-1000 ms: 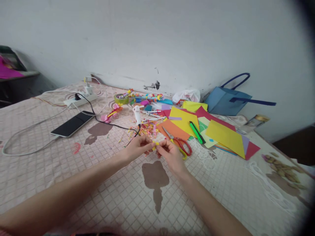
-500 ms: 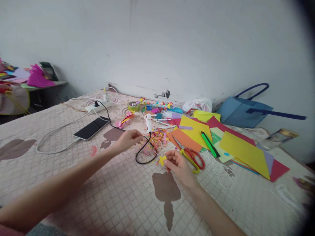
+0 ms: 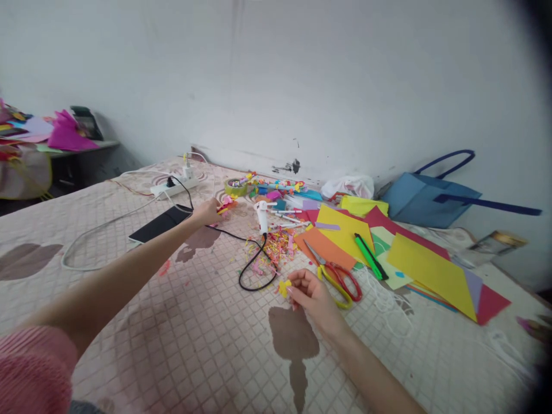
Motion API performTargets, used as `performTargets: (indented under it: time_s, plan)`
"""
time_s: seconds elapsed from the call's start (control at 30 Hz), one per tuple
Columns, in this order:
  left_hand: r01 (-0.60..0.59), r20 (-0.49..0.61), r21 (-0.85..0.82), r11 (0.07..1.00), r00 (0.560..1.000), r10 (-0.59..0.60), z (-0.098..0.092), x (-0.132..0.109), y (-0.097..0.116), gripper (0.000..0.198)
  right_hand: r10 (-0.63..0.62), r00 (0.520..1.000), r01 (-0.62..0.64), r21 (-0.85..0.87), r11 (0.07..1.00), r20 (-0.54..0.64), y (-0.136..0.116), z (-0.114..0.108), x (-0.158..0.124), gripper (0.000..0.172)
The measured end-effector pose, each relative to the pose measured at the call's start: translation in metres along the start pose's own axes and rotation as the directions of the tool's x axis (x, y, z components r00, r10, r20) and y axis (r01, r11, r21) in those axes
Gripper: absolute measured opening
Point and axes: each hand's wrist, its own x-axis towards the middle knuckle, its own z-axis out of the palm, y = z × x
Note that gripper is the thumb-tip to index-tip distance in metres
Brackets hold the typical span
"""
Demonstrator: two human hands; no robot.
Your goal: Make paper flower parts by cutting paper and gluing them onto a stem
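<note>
My right hand (image 3: pixel 311 296) pinches a small yellow paper flower (image 3: pixel 284 288) between thumb and fingertips, just above the tablecloth. Farther back, my left hand (image 3: pixel 207 213) is stretched out to a thin stick trimmed with pink and yellow paper flowers (image 3: pixel 227 202). Its fingers are closed around the near end, which they hide. A white hot glue gun (image 3: pixel 261 217) stands between the hands, its black cord (image 3: pixel 241 277) looped in front. Paper shreds (image 3: pixel 278 246) lie beside it. Scissors with red and yellow handles (image 3: pixel 334 271) lie just beyond my right hand.
Coloured paper sheets (image 3: pixel 435 270), a green cutter knife (image 3: pixel 368 256) and white string (image 3: pixel 388 299) lie at the right. A blue bag (image 3: pixel 431 198) stands by the wall. A phone (image 3: pixel 157 225) and a power strip (image 3: pixel 159 190) with cables are at the left. Green tape (image 3: pixel 235 187) sits behind.
My left hand has moved from beside the glue gun's cord back and left to the flower-trimmed stick and closed on it. The right hand keeps the yellow paper flower in nearly the same place.
</note>
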Motion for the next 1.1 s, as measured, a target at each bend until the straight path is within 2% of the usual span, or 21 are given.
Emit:
performTargets:
  time_s: [0.2, 0.33, 0.4, 0.47, 0.57, 0.6, 0.67, 0.73, 0.8, 0.9, 1.0, 1.03, 1.1]
  plan:
    - [0.087, 0.004, 0.086, 0.992, 0.996, -0.088, 0.006, 0.001, 0.007, 0.055, -0.005, 1.0, 0.005, -0.008, 1.0, 0.0, -0.001, 0.0, -0.001, 0.025]
    - [0.049, 0.004, 0.043, 0.998, 0.999, -0.049, -0.005, 0.002, 0.008, 0.046, -0.011, 1.0, 0.011, -0.013, 1.0, 0.007, -0.001, -0.001, -0.001, 0.024]
    - [0.013, -0.008, 0.014, 1.0, 1.0, -0.013, -0.013, -0.006, 0.01, 0.044, -0.014, 1.0, 0.014, -0.017, 1.0, 0.008, -0.002, 0.0, -0.001, 0.023]
    - [-0.027, -0.025, -0.011, 1.0, 0.999, 0.027, -0.02, -0.024, 0.013, 0.044, -0.014, 1.0, 0.014, -0.021, 1.0, 0.01, -0.004, 0.0, -0.002, 0.023]
    - [-0.144, -0.073, -0.037, 0.989, 0.987, 0.141, -0.024, -0.068, 0.017, 0.045, -0.005, 1.0, 0.005, -0.028, 1.0, 0.012, -0.005, 0.002, -0.003, 0.023]
    - [-0.199, -0.091, -0.042, 0.979, 0.977, 0.194, -0.022, -0.085, 0.018, 0.044, 0.0, 1.0, 0.001, -0.03, 1.0, 0.01, -0.006, 0.002, -0.003, 0.024]
    - [-0.277, -0.052, -0.067, 0.958, 0.96, 0.274, -0.016, -0.118, 0.019, 0.041, 0.007, 1.0, -0.007, -0.038, 0.999, 0.004, -0.006, 0.004, -0.003, 0.024]
    - [-0.3, -0.041, -0.068, 0.952, 0.954, 0.298, -0.007, -0.146, 0.02, 0.039, 0.012, 1.0, -0.012, -0.053, 0.999, 0.0, -0.007, 0.005, -0.002, 0.023]
    - [-0.308, 0.016, -0.033, 0.951, 0.951, 0.308, 0.001, -0.165, 0.02, 0.039, 0.021, 1.0, -0.021, -0.074, 0.997, 0.004, -0.006, 0.007, 0.0, 0.023]
    - [-0.315, 0.065, 0.001, 0.949, 0.947, 0.314, 0.005, -0.18, 0.02, 0.039, 0.035, 0.999, -0.032, -0.106, 0.994, 0.023, -0.005, 0.008, 0.002, 0.023]
    - [-0.341, 0.121, -0.031, 0.94, 0.932, 0.342, 0.001, -0.183, 0.017, 0.043, 0.046, 0.998, -0.041, -0.132, 0.99, 0.034, -0.004, 0.009, 0.003, 0.023]
    - [-0.355, 0.125, -0.046, 0.934, 0.925, 0.358, -0.002, -0.183, 0.017, 0.046, 0.05, 0.998, -0.044, -0.138, 0.989, 0.039, -0.004, 0.01, 0.004, 0.023]
    - [-0.374, 0.066, -0.071, 0.925, 0.923, 0.379, -0.009, -0.185, 0.018, 0.049, 0.059, 0.997, -0.05, -0.148, 0.988, 0.059, -0.005, 0.013, 0.004, 0.022]
